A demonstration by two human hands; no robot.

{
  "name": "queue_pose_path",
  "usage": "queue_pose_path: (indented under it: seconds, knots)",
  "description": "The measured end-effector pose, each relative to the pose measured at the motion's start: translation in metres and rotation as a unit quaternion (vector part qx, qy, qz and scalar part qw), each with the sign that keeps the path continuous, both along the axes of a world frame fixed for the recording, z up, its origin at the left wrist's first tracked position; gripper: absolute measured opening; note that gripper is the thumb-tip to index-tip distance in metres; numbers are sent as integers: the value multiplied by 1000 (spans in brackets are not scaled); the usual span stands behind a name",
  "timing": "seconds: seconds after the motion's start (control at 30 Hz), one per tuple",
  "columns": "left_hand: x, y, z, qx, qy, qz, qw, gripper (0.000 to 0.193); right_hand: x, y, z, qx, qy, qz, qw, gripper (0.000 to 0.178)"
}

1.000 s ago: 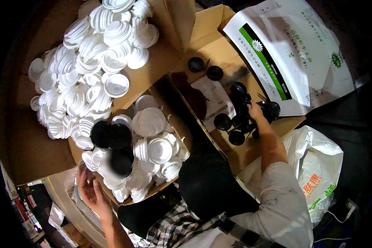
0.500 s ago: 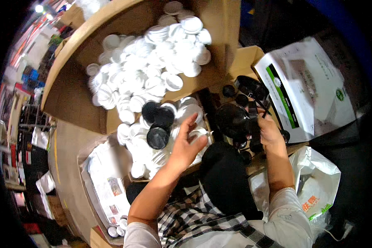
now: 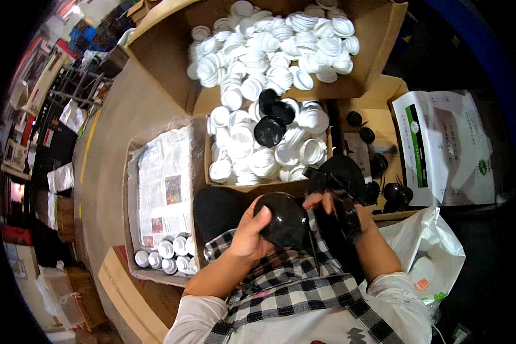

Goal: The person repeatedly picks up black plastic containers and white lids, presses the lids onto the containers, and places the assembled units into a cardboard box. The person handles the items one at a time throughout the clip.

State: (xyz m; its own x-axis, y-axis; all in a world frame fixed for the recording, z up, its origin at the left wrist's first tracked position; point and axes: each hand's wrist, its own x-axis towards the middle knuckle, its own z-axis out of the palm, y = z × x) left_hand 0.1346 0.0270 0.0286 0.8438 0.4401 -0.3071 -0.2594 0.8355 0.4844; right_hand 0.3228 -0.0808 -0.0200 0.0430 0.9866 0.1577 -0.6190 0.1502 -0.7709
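Note:
Close in front of my body, my left hand (image 3: pixel 247 236) grips a glossy black round plastic lid (image 3: pixel 285 222), thumb over its near face. Beside it, my right hand (image 3: pixel 366 225) is closed around a cluster of black plastic parts (image 3: pixel 339 175), round pieces with thin stems. Dark parts hide some of its fingers. Just beyond my hands, a small cardboard box (image 3: pixel 208 166) holds many white round lids (image 3: pixel 264 162). A few black lids (image 3: pixel 269 131) lie on top of them.
A large carton (image 3: pixel 160 74) of white lids (image 3: pixel 281 43) stands at the back. On the right, an open box (image 3: pixel 378 89) holds black parts (image 3: pixel 397 195), beside a white printed carton (image 3: pixel 447 149) and plastic bag (image 3: pixel 436 246). Left, a newspaper-lined tray (image 3: pixel 129 218) contains white caps (image 3: pixel 166 249).
My left hand has moved down from above the white lids and taken hold of a black lid. My right hand has drawn the black cluster out of the right box toward my body.

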Motion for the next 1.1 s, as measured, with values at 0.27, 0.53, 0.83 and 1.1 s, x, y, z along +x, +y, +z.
queue_pose_path:
  seconds: [0.27,0.53,0.83,1.1]
  knots:
    - [-42,-29,3,139,85,159,974,35,-50,-13,53,-4,-278,115,954,12]
    - [-103,1,5,598,279,32,750,35,-50,-47,19,52,-387,257,884,28]
    - [-108,-1,-71,382,180,-174,889,43,-71,-5,82,96,-391,284,870,21]
    - [-131,-28,-82,268,-122,-259,920,76,-81,-20,75,-108,-516,174,832,17]
